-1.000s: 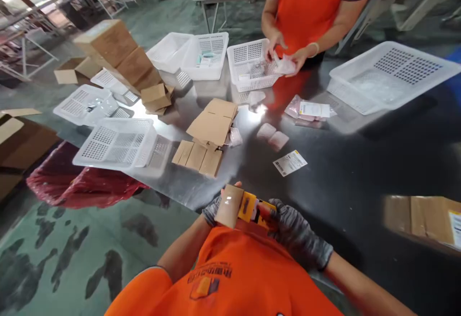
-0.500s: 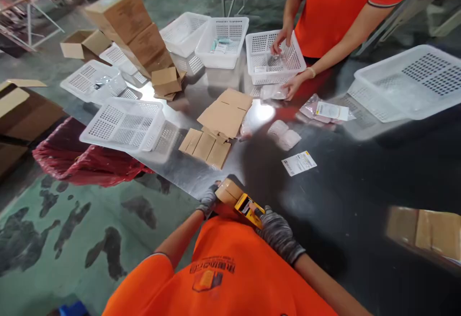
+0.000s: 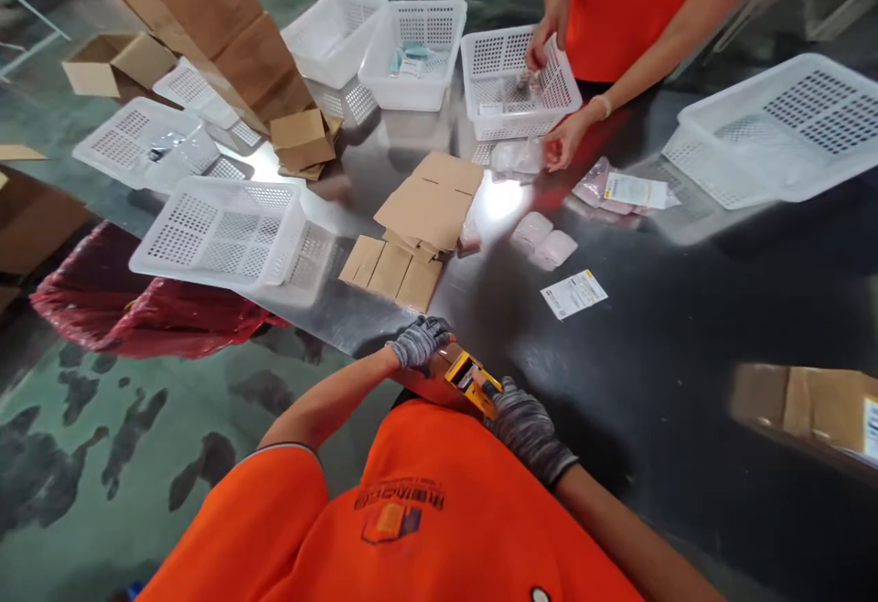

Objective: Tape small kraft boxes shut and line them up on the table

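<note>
My left hand (image 3: 417,342) and right hand (image 3: 522,421), both in grey knit gloves, are down at the near edge of the worktop (image 3: 658,327), close against my chest. Between them lies a small brown cardboard box (image 3: 433,381) with a yellow packet (image 3: 472,373) at its open end. The left grip is clenched over the box's far-left end; the right grip holds the box from the near-right side, fingers curled by the packet. The box's long axis runs from my left hand, farther out, to my right hand, nearer my body, so the packet end points toward the right hand, which is the nearer one to it. Whether the packet is partly inside the box or just lying on its flap I can't quite tell, since my gloves cover the joint.

Just beyond my left hand sits a row of flat folded box blanks (image 3: 390,271), with larger cardboard sheets (image 3: 431,199) behind them. A printed label card (image 3: 573,294) lies toward the middle of the worktop. At the far edge another person's hands work at a white perforated basket (image 3: 511,80).
</note>
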`<control>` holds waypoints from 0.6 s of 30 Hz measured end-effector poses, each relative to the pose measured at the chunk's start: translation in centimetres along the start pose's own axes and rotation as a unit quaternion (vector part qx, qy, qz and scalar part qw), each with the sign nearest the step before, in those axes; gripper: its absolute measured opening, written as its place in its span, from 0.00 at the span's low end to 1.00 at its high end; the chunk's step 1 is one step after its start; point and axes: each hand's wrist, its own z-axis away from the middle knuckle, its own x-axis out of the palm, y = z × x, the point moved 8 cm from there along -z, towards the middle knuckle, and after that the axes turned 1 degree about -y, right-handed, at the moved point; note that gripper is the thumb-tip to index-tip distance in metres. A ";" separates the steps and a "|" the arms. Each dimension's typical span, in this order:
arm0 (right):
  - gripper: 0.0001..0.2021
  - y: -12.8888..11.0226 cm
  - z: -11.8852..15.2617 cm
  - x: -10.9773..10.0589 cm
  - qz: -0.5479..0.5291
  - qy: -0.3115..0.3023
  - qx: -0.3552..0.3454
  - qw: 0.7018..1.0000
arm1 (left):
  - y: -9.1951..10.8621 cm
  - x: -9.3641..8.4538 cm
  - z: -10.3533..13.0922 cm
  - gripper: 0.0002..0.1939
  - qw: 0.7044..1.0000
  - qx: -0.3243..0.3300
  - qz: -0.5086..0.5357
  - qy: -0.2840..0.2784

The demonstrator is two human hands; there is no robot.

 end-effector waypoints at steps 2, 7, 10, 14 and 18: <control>0.31 0.9 1.2 0.7 0.024 -0.008 0.018 0.999 | -0.4 0.5 0.0 0.58 1.000 -0.003 0.008 -0.025; 0.32 2.7 3.1 2.3 0.037 -0.035 0.041 0.998 | -0.7 0.4 0.2 0.58 0.999 0.001 0.003 -0.039; 0.32 3.0 2.2 3.1 0.021 -0.054 0.045 0.997 | -0.5 0.2 0.2 0.56 0.999 0.010 -0.012 -0.044; 0.32 2.9 0.7 3.3 0.005 -0.038 0.042 0.998 | 0.5 0.5 0.3 0.53 0.995 -0.020 -0.079 -0.055; 0.35 2.8 0.6 3.6 0.008 -0.034 0.032 0.999 | 3.7 1.6 0.0 0.53 0.993 0.021 -0.114 -0.037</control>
